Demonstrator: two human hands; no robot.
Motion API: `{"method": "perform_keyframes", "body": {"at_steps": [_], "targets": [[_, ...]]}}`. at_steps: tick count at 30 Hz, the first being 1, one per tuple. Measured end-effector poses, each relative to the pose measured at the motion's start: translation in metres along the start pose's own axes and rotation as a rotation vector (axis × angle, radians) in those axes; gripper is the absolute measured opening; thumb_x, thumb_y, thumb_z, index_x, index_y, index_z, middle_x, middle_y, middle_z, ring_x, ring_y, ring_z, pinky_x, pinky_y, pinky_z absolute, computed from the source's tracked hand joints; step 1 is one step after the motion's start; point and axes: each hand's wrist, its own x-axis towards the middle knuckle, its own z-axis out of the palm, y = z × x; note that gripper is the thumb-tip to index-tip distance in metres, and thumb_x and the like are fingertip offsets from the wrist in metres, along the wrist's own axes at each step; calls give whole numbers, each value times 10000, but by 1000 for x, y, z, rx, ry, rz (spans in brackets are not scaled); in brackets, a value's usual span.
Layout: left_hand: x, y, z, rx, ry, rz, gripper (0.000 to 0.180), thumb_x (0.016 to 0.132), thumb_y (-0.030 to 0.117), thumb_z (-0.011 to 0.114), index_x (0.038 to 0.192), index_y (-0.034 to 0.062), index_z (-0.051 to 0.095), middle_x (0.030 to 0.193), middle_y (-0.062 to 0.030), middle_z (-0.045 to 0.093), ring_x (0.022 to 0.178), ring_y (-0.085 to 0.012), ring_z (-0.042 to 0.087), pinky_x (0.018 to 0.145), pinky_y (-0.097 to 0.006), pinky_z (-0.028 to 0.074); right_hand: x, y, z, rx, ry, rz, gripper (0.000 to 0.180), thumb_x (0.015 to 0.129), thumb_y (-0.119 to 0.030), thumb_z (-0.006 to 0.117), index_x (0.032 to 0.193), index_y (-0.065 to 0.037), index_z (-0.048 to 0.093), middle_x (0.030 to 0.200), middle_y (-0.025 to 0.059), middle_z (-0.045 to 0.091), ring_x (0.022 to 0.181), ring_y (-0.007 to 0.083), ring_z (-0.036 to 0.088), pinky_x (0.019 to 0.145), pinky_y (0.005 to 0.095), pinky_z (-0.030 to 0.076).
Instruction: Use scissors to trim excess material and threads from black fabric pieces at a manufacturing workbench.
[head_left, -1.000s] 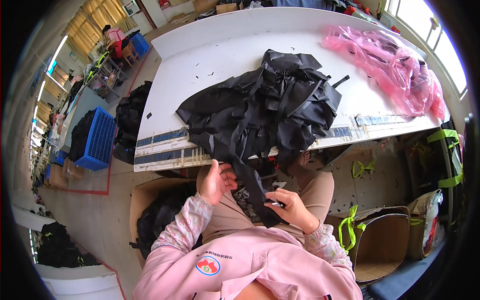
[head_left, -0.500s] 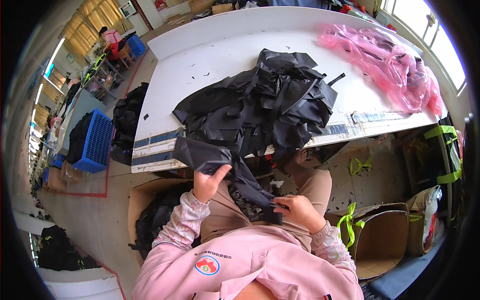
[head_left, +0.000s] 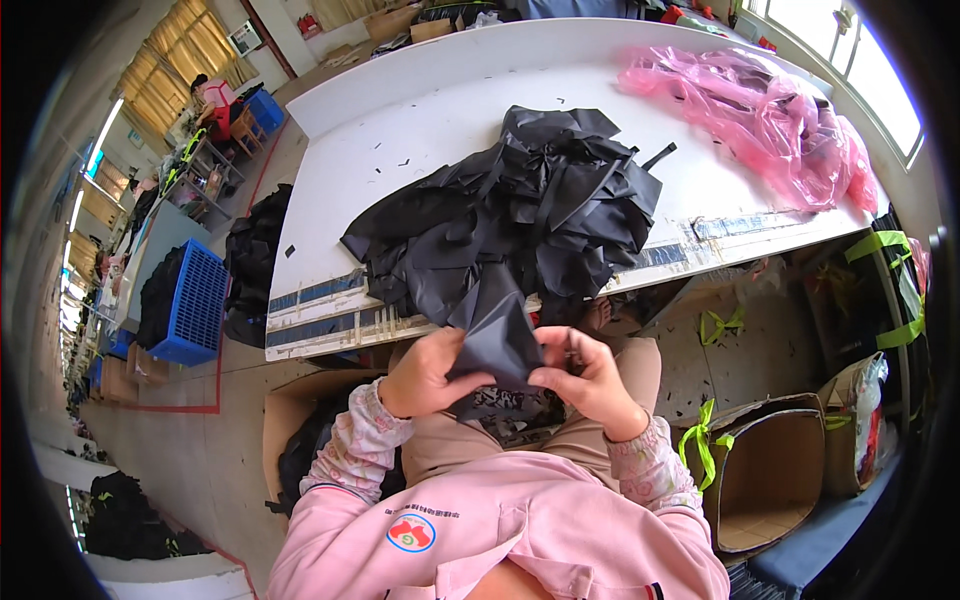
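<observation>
A black fabric piece (head_left: 500,345) is stretched between my two hands above my lap, just off the table's near edge. My left hand (head_left: 428,374) pinches its left side, thumb on top. My right hand (head_left: 590,376) grips the right side, with the thumb pressed near its lower corner. Beyond my hands, a heap of black fabric pieces (head_left: 520,200) lies on the white table (head_left: 330,190), partly hanging over the near edge. The held piece overlaps the heap, so I cannot tell where its far end lies.
A crumpled pink plastic bag (head_left: 760,130) lies at the table's far right. Cardboard boxes stand at my left (head_left: 285,420) and right (head_left: 770,470). Further left are a blue crate (head_left: 190,300) and a seated person (head_left: 215,100). Dark scraps litter the floor.
My hands have come closer together and nearer the table edge. My right hand has moved up from the strip's lower end, and the black piece is now spread between both hands.
</observation>
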Motion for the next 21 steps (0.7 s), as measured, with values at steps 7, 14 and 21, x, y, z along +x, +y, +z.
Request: {"method": "perform_keyframes", "body": {"at_steps": [7, 14, 21], "targets": [[-6, -30, 21, -252, 310, -164, 253, 810, 13, 689, 1048, 11, 604, 995, -59, 632, 889, -158, 618, 798, -280, 485, -13, -10, -8, -214, 120, -238, 384, 800, 21, 731, 1150, -54, 593, 758, -70, 461, 649, 20, 383, 583, 172, 332], [-4, -45, 86, -752, 171, -331, 532, 813, 65, 747, 1275, 28, 487, 1147, -33, 579, 1036, -121, 556, 914, -274, 442, -13, -6, 1, -145, 85, -258, 382, 802, 35, 729, 1151, -28, 586, 833, -64, 497, 676, -2, 416, 594, 143, 319], [-4, -36, 60, -1086, 173, -358, 279, 838, -62, 673, 1106, -9, 616, 1079, -4, 626, 1005, -86, 568, 906, -246, 454, -9, -12, -12, -382, 339, -331, 375, 794, -5, 747, 1135, -55, 599, 715, -77, 412, 611, 15, 355, 555, 165, 304]]}}
